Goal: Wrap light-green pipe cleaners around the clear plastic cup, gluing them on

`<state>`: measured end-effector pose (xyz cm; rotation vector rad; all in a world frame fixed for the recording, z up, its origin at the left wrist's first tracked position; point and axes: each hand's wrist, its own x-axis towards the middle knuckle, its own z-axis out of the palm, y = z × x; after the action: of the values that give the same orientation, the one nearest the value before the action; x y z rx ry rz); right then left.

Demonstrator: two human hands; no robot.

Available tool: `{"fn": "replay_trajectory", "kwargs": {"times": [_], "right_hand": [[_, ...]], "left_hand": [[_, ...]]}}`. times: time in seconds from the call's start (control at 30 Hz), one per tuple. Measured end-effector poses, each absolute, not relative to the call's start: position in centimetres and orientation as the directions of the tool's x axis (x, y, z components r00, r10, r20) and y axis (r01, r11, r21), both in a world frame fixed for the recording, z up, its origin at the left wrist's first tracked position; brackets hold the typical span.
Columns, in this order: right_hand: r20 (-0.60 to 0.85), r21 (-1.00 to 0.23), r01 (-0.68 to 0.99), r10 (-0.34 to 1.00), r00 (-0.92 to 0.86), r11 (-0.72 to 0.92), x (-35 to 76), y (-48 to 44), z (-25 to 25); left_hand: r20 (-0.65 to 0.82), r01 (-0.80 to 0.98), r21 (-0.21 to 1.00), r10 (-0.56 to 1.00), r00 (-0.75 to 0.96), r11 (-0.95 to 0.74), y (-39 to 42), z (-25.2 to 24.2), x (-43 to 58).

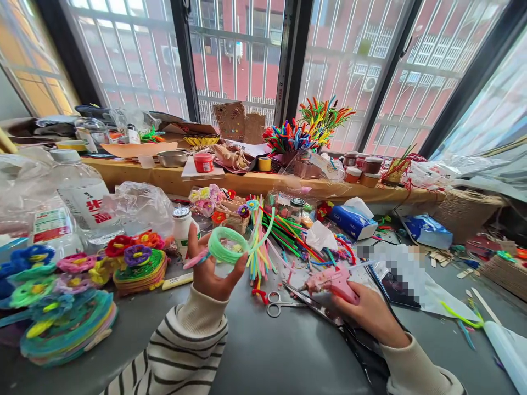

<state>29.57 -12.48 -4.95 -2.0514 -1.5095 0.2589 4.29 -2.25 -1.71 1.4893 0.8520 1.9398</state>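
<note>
My left hand (pixel 216 274) is raised over the table, its fingers and thumb gripping a light green ring of coiled pipe cleaner (pixel 225 245). A loose green end reaches from the ring to the right. A short pink strip (pixel 196 259) shows by the fingers of that hand. My right hand (pixel 366 310) is wrapped round the handle of a pink hot glue gun (pixel 335 281), whose nozzle points left. Just below the gun lie large dark scissors (pixel 315 306) and small silver scissors (pixel 284 305). A bundle of pastel pipe cleaners (pixel 258 260) lies between my hands.
Flower-topped coiled pieces (pixel 69 329) and a large clear bottle (pixel 84 197) stand at left. Behind are a white-labelled jar (pixel 184 227), colourful pipe cleaners (pixel 288 233) and a blue tissue pack (pixel 353 220). A white roll (pixel 504 351) lies at right. A crowded ledge (pixel 247 185) runs below the windows.
</note>
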Motion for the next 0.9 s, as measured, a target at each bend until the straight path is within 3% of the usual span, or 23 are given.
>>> {"fn": "replay_trajectory", "kwargs": {"times": [0.17, 0.37, 0.47, 0.57, 0.63, 0.7, 0.8, 0.9], "right_hand": [[0.226, -0.465, 0.869, 0.926, 0.303, -0.171, 29.8, -13.3, -6.0], [0.164, -0.402, 0.904, 0.960, 0.227, -0.145, 31.0, -14.4, -6.0], [0.277, -0.469, 0.881, 0.936, 0.218, -0.066, 30.1, -14.1, -3.4], [0.482, -0.475, 0.867, 0.869, 0.111, 0.153, 26.9, -12.8, 0.9], [0.580, -0.440, 0.828, 0.814, -0.033, 0.347, 24.0, -11.3, 3.5], [0.637, -0.400, 0.806, 0.765, -0.099, 0.437, 21.2, -9.7, 5.3], [0.595, -0.373, 0.787, 0.778, -0.203, 0.491, 18.2, -7.6, 6.2], [0.552, -0.401, 0.779, 0.806, -0.215, 0.483, 16.9, -6.3, 6.1]], "left_hand": [[0.690, 0.063, 0.716, 0.691, -0.215, -0.696, -2.4, -2.3, 4.8], [0.729, 0.021, 0.680, 0.673, -0.126, -0.733, -3.4, -2.2, 5.2], [0.735, 0.049, 0.678, 0.677, -0.046, -0.733, -3.7, -2.5, 4.9], [0.769, 0.099, 0.630, 0.636, 0.053, -0.770, -3.5, -3.1, 4.5], [0.795, 0.188, 0.572, 0.596, 0.113, -0.798, -3.4, -3.4, 4.4], [0.844, 0.296, 0.463, 0.518, 0.143, -0.836, -3.3, -3.7, 4.5], [0.914, 0.407, 0.273, 0.367, 0.174, -0.872, -3.0, -3.8, 4.6], [0.931, 0.461, 0.175, 0.298, 0.208, -0.870, -2.9, -3.8, 4.6]]}}
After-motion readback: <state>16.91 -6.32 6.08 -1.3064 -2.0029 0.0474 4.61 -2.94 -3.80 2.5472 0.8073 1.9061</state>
